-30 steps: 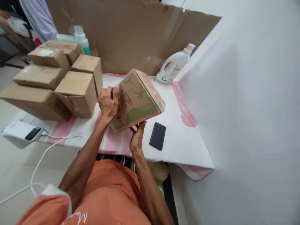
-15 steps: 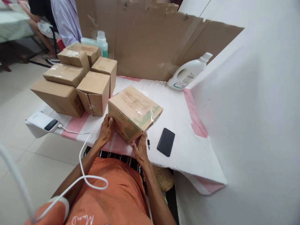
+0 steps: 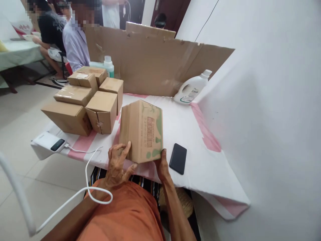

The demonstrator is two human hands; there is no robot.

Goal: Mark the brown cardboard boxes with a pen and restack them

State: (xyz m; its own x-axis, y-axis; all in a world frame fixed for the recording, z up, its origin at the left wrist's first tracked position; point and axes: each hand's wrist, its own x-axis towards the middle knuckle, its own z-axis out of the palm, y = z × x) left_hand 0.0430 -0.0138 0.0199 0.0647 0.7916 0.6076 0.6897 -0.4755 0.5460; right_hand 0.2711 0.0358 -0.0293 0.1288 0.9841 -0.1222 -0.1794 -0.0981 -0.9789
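A cardboard box (image 3: 141,130) with green print and red lettering, "COCONUT" among it, is tilted above the near part of the table. My right hand (image 3: 162,164) grips its lower right corner, the thumb up along the side and the other fingers hidden beneath. At the lower left edge, my left hand (image 3: 119,164) has its fingers spread, with the index finger against the box and the thumb apart near the bottom corner. A black phone (image 3: 178,158) lies just right of my right hand.
Several plain cardboard boxes (image 3: 102,103) are stacked at the left. A white power bank (image 3: 47,142) with a looping white cable (image 3: 87,174) lies at the table's left edge. A white jug (image 3: 192,88) and a cardboard partition (image 3: 150,63) stand behind. People sit beyond.
The box has been turned so its printed, lettered side faces me. My left hand has shifted its hold to spread fingers; my right hand has moved to the right corner. The view has tilted upward.
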